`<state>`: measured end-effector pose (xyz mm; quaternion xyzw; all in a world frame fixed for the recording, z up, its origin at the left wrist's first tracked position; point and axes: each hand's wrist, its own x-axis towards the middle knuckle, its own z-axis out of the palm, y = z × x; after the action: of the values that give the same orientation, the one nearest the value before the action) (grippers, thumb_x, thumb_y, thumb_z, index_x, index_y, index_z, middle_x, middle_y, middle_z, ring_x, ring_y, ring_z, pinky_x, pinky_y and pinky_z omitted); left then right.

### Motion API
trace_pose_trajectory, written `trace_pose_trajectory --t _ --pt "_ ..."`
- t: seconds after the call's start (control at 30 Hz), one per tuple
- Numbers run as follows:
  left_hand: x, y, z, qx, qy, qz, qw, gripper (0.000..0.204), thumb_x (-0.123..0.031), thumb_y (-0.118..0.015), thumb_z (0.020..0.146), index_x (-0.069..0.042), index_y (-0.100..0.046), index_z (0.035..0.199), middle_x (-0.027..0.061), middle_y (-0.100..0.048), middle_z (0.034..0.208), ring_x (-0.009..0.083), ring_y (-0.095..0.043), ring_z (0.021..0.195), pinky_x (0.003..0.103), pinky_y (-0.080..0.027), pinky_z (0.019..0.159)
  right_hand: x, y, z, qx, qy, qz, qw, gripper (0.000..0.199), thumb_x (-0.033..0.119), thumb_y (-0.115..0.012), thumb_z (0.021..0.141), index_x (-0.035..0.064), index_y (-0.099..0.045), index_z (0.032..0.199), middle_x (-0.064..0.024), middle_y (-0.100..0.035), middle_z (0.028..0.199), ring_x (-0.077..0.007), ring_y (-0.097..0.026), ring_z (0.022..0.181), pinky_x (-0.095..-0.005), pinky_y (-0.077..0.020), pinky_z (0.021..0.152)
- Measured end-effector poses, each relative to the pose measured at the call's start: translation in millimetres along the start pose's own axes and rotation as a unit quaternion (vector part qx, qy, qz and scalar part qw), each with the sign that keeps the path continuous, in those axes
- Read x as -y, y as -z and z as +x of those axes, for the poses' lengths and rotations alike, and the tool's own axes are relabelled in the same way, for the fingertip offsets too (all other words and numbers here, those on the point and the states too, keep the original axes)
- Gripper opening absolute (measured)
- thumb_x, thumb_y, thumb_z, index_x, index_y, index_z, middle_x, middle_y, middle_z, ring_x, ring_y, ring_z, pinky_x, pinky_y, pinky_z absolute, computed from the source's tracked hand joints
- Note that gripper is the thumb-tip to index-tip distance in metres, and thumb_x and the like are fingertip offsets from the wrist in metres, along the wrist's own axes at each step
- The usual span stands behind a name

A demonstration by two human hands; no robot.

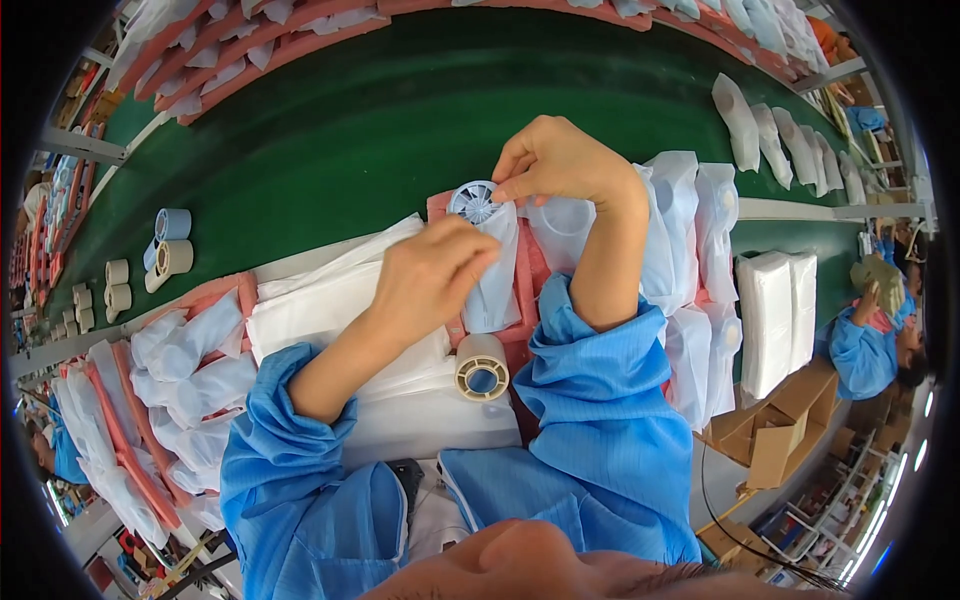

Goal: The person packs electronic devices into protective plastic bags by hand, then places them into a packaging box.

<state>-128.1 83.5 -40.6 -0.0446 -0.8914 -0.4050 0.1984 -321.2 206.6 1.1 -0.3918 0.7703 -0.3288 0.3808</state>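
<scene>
Left hand [430, 275] steadying clear plastic bag [493, 285] from 7 o'clock; right hand [560, 160] fingers pinching finned round part [474, 201] at bag mouth. Tape roll [481, 367] on bench [400, 420], 6 o'clock, within reach.

A wide green conveyor belt [380, 120] ran across the room, w/ a pale metal rail [800, 210] along its near edge. Beyond the belt, red trays [250, 40] lined its far side. Right of the belt, below the rail, stood open cardboard boxes [770, 430]. Past the boxes, metal shelving [850, 480] and strip lights [905, 455] showed at the edge.
</scene>
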Motion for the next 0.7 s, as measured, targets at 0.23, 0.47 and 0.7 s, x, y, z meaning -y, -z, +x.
trace_pose_trajectory --t 0.23,0.47,0.7 --pt "7 8 32 -0.045 0.021 0.052 0.997 0.009 -0.005 -0.068 0.08 -0.007 -0.067 0.089 0.0048 -0.061 0.085 0.0245 -0.064 0.073 0.034 -0.051 0.06 -2 4 -4 0.025 -0.002 0.019 1.0 0.026 0.006 -0.08 0.067 -0.0024 -0.072 0.091 -0.0127 -0.073 0.08 -0.0151 -0.066 0.063 -0.0251 -0.0516 0.053" --pt "10 10 43 0.037 -0.059 0.121 0.99 0.008 -0.007 -0.07 0.078 -0.006 -0.065 0.085 0.0042 -0.06 0.085 0.0242 -0.064 0.078 0.035 -0.051 0.061 -2 4 -4 0.033 -0.008 -0.01 0.999 0.035 0.002 -0.081 0.061 -0.0011 -0.073 0.095 -0.0156 -0.072 0.092 -0.0173 -0.066 0.065 -0.0265 -0.0527 0.055" --pt "7 5 45 0.073 -0.047 0.191 0.978 0.008 -0.005 -0.068 0.079 -0.003 -0.06 0.08 0.0062 -0.059 0.087 0.0264 -0.063 0.076 0.037 -0.051 0.061 -1 4 -4 0.04 -0.01 -0.013 0.999 0.038 0.004 -0.082 0.06 -0.0011 -0.073 0.096 -0.016 -0.072 0.094 -0.0176 -0.066 0.065 -0.0267 -0.053 0.055"
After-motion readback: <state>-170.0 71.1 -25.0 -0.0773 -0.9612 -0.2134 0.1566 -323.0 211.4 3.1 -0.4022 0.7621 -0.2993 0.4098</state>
